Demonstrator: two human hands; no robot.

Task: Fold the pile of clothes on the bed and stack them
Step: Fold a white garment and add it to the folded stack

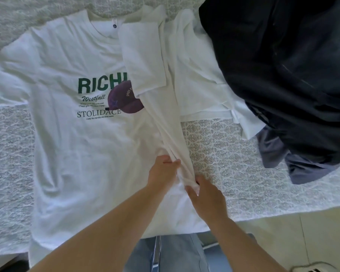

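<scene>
A white T-shirt (81,144) with green lettering and a purple cap print lies face up, spread flat across the patterned bedspread (224,154). Its right side is folded in over the chest, and the gathered fabric runs down as a bunched ridge to both hands near the bed's near edge. The left hand (162,171) pinches that ridge between thumb and curled fingers, while the right hand (206,195), just below and beside it, grips the same bunch, fingers curled round the cloth. The two hands nearly touch.

To the right of the shirt lies one more white garment (200,85), partly tucked under a heap of dark clothes (283,75); how many pieces the heap holds cannot be told, though a grey-blue piece (302,169) sticks out below it.
</scene>
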